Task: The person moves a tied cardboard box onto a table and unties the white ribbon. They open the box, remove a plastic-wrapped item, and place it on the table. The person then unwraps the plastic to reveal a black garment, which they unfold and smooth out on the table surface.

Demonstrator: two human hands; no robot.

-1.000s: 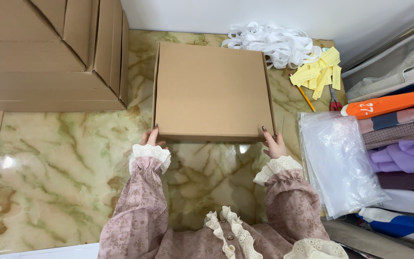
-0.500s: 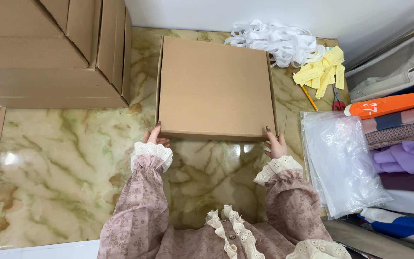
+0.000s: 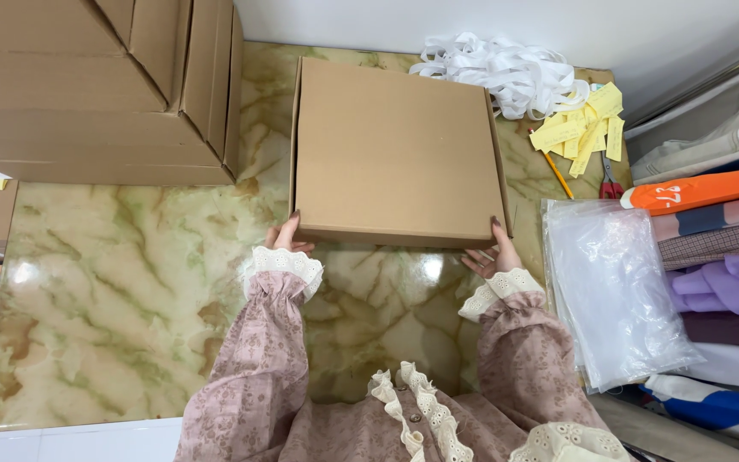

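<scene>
Keep your left hand (image 3: 282,239) and right hand (image 3: 491,254) spread flat against the cardboard box's (image 3: 395,145) near corners at frame centre, pressing evenly.

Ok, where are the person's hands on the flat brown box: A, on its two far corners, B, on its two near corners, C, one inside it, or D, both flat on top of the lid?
B: the left hand and the right hand each sit at a near corner of the closed cardboard box, fingers against its front edge.
</scene>
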